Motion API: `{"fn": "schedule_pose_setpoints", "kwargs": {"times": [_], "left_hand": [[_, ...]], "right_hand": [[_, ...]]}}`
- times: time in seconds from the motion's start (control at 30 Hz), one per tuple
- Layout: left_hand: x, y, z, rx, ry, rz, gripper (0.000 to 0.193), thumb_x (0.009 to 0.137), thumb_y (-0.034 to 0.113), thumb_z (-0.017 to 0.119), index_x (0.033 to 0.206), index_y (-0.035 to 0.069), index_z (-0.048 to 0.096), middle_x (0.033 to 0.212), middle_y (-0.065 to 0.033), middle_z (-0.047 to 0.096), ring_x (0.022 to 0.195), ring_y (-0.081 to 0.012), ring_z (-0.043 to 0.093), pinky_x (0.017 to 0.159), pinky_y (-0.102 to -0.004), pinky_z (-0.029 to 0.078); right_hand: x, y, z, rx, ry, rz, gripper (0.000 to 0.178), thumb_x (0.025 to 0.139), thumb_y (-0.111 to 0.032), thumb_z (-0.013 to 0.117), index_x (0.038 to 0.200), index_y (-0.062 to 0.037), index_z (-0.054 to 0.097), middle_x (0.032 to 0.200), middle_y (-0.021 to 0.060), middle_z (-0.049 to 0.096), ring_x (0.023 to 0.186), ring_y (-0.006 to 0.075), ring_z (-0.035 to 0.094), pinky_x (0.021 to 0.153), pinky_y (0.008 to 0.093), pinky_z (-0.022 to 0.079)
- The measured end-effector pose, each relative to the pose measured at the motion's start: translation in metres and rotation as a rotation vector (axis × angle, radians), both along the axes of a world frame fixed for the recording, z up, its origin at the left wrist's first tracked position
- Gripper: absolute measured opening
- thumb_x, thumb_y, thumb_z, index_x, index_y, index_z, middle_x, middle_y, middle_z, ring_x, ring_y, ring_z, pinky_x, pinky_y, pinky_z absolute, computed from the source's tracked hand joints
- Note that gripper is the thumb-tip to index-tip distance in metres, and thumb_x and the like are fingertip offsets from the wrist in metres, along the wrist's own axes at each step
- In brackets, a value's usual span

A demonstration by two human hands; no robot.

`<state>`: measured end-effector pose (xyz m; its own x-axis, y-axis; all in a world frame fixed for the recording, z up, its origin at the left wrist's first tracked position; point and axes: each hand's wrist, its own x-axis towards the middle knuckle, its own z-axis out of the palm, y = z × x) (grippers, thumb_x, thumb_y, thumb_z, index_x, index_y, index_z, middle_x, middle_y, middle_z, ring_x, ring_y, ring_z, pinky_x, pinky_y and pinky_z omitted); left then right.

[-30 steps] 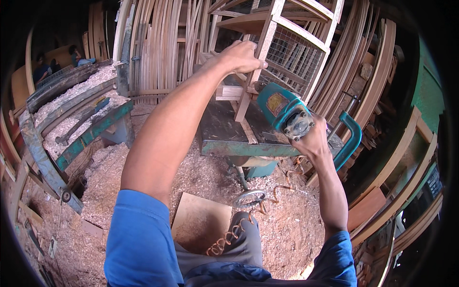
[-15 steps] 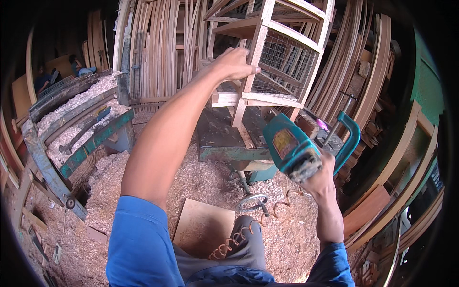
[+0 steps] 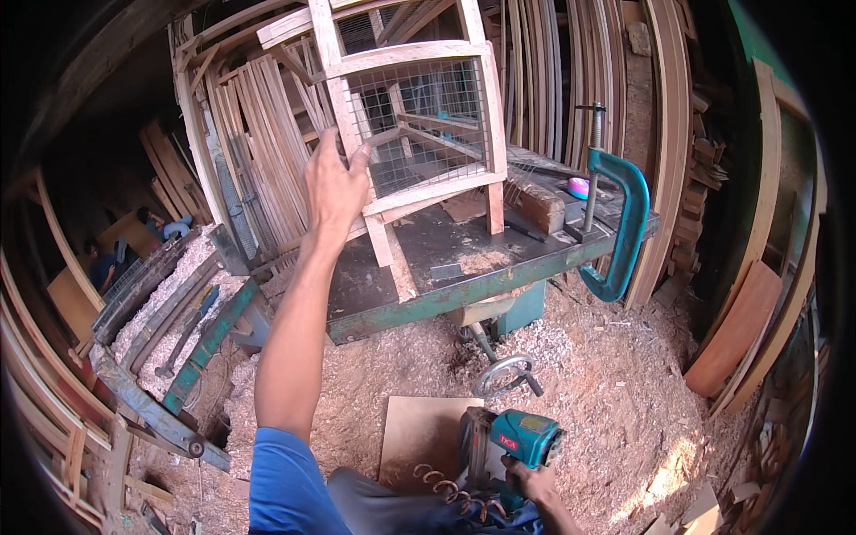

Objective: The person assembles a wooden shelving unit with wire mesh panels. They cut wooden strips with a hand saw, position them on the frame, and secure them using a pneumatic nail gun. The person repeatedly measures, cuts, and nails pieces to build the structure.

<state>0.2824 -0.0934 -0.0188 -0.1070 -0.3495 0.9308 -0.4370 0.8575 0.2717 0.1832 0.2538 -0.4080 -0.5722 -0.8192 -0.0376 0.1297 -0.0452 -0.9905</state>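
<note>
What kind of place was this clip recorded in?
Most likely a woodworking shop. Sawdust and shavings cover the floor, cut wooden strips lean against the wall, and a wooden frame with wire mesh stands on a green workbench beside a big clamp.

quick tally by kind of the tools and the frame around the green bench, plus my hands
hands: 2, left on the frame, right on the tool
wooden mesh frame: 1
teal power tool: 1
teal C-clamp: 1
handwheel: 1
total: 6
</note>
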Motion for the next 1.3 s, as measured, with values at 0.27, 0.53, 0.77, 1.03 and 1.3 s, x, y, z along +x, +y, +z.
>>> {"fn": "schedule_pose_setpoints", "kwargs": {"times": [0.27,0.53,0.77,1.03,1.3], "left_hand": [[-0.010,0.007,-0.007,0.010,0.111,-0.030,0.034,0.091,0.012,0.069,0.122,0.001,0.058,0.099,-0.0190,0.073,0.091,-0.0314,0.072,0.082,-0.0420,0.053],[-0.004,-0.007,-0.001,0.252,0.094,-0.204,0.059,0.097,0.027,0.067,0.141,-0.004,0.041,0.122,-0.0241,0.065,0.107,-0.0291,0.068,0.091,-0.0364,0.053],[-0.032,-0.030,-0.001,0.371,0.374,-0.562,0.046,0.099,0.045,0.060,0.115,0.002,0.053,0.078,-0.0065,0.060,0.066,-0.0142,0.062,0.053,-0.0272,0.051],[-0.040,-0.030,-0.006,0.248,0.387,-0.535,0.051,0.086,0.040,0.080,0.106,0.003,0.053,0.075,-0.0039,0.060,0.052,-0.0098,0.055,0.042,-0.0237,0.044],[-0.041,-0.026,-0.005,0.272,0.357,-0.400,0.057,0.085,0.042,0.080,0.114,0.001,0.052,0.080,-0.0057,0.063,0.048,-0.0088,0.054,0.039,-0.0229,0.044]], "right_hand": [[-0.009,-0.030,-0.077,0.007,0.245,0.101,0.040,0.077,-0.017,0.078,0.108,0.0013,0.061,0.091,0.0103,0.069,0.077,0.0202,0.067,0.068,0.0351,0.055],[-0.016,-0.095,-0.108,-0.004,-0.610,0.277,0.011,0.082,-0.003,0.063,0.093,-0.0006,0.059,0.067,0.0093,0.055,0.049,0.0217,0.055,0.044,0.0364,0.043],[0.001,-0.210,-0.187,0.114,-0.819,0.131,0.008,0.084,-0.006,0.059,0.091,-0.0032,0.057,0.068,0.0067,0.052,0.052,0.0201,0.053,0.046,0.0355,0.045],[0.008,-0.243,-0.300,0.359,-0.657,0.041,0.011,0.082,-0.014,0.068,0.075,-0.0103,0.060,0.061,0.0051,0.052,0.047,0.0227,0.053,0.043,0.0384,0.044],[0.020,-0.267,-0.330,0.213,-1.055,0.286,0.018,0.089,-0.023,0.065,0.079,-0.0097,0.062,0.061,0.0061,0.053,0.049,0.0240,0.054,0.048,0.0383,0.048]]}}
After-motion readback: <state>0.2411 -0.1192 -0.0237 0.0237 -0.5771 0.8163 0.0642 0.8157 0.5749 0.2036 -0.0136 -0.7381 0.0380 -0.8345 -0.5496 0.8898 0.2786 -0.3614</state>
